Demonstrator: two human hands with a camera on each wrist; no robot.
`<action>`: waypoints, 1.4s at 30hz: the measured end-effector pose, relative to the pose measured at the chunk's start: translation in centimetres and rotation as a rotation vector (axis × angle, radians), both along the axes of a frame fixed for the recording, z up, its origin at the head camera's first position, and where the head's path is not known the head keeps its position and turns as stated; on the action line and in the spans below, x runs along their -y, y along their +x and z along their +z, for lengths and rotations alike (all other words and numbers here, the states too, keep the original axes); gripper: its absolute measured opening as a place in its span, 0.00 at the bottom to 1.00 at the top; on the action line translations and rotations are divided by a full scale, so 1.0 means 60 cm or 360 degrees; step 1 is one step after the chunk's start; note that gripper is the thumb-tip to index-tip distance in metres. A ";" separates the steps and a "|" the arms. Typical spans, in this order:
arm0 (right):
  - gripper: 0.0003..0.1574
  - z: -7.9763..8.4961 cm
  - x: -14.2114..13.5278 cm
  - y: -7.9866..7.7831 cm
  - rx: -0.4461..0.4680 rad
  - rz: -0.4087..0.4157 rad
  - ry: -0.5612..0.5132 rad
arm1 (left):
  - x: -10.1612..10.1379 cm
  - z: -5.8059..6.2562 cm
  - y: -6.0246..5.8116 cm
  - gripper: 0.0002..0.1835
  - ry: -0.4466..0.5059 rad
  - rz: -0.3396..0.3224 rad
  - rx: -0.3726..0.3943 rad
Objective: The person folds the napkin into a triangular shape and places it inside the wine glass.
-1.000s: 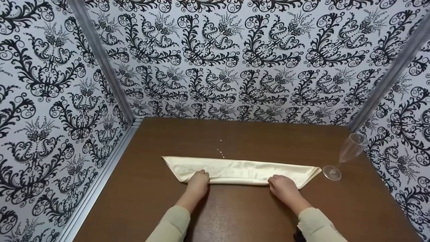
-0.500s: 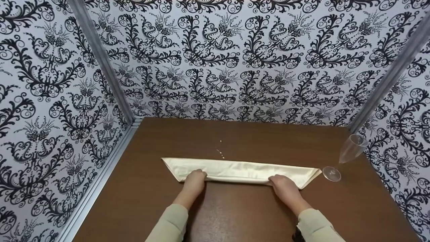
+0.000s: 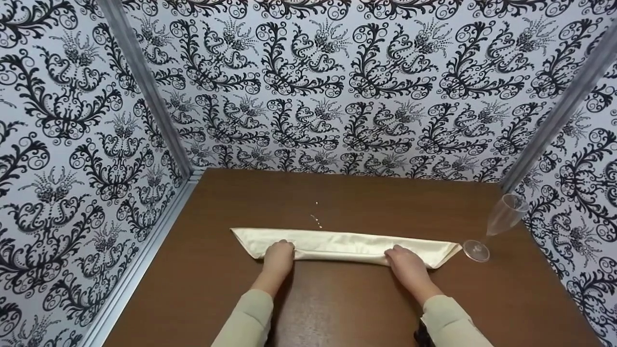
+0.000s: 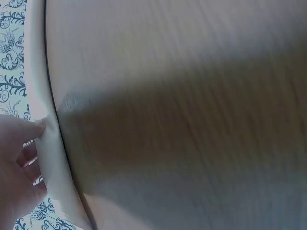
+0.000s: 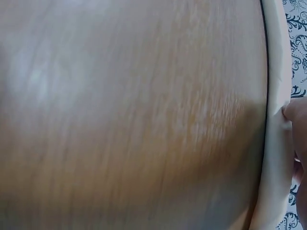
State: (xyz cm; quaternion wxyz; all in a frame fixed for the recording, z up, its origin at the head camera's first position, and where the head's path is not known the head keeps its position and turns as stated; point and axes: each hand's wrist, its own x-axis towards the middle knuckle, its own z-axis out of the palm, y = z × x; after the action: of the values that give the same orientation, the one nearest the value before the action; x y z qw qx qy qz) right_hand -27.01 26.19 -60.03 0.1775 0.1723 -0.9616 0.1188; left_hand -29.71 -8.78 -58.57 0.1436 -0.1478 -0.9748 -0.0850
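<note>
A cream cloth napkin [image 3: 337, 241], folded into a long band with slanted ends, lies across the brown table. Its near edge is rolled. My left hand [image 3: 278, 258] grips that edge toward the left end, and my right hand [image 3: 407, 265] grips it toward the right end. In the left wrist view the thumb of the left hand [image 4: 19, 163] presses on the rolled napkin [image 4: 43, 86], with the fingers behind it. The right wrist view catches only part of the right hand [image 5: 300, 129], its thumb against the napkin edge [image 5: 278, 62].
A clear champagne flute [image 3: 503, 214] stands just beyond the napkin's right tip. Small white specks [image 3: 316, 220] mark the table [image 3: 318, 299] behind the napkin. Black-and-white patterned walls [image 3: 308, 96] enclose the back and sides.
The left hand has shifted slightly left along the near edge. That edge has been rolled a little farther away from me, so the band looks narrower. The flute stays in place.
</note>
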 end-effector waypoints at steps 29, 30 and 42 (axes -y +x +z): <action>0.16 -0.006 0.001 -0.007 -0.0333 0.0204 0.0020 | -0.039 -0.003 0.001 0.10 -0.0217 0.0208 0.0007; 0.16 -0.006 0.001 -0.006 -0.0320 0.0199 0.0034 | -0.038 -0.003 0.002 0.09 -0.0235 0.0191 -0.0005; 0.18 -0.003 0.002 0.008 -0.0339 0.0212 0.0129 | -0.018 -0.003 0.013 0.05 -0.0354 -0.0028 -0.0013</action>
State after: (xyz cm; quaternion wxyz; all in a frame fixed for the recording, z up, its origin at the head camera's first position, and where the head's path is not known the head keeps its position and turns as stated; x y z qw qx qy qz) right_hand -26.50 26.06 -60.23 0.2631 0.2543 -0.9278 0.0725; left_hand -28.93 -7.73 -58.77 0.1297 -0.1718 -0.9763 0.0230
